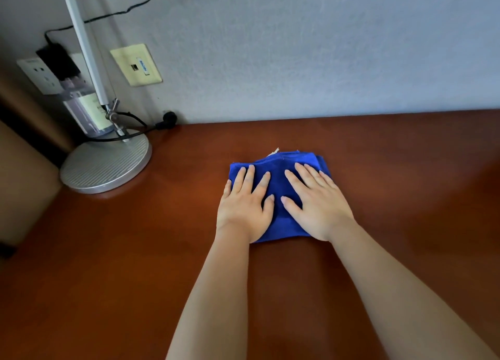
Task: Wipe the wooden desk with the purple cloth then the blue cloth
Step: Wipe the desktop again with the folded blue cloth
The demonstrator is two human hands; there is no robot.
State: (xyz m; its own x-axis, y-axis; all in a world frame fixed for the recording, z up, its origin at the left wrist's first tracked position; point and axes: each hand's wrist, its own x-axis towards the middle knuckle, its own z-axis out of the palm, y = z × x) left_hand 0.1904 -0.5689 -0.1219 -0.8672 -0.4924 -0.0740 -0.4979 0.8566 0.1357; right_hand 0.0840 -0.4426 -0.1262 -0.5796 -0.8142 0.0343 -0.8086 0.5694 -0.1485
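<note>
A folded blue cloth (278, 181) lies on the reddish-brown wooden desk (135, 251), a little back from the middle. My left hand (244, 205) presses flat on the cloth's left half, fingers spread. My right hand (316, 202) lies flat on its right half, fingers spread too. Both palms hold the cloth down against the wood. A small white tag (274, 151) sticks out at the cloth's far edge. No purple cloth is in view.
A silver desk lamp with a round base (105, 164) stands at the back left corner, its pole (84, 43) rising up. Behind it are a clear bottle (86, 110), wall sockets (40, 74) with a black plug and cables. The grey wall (324, 48) borders the desk's far edge.
</note>
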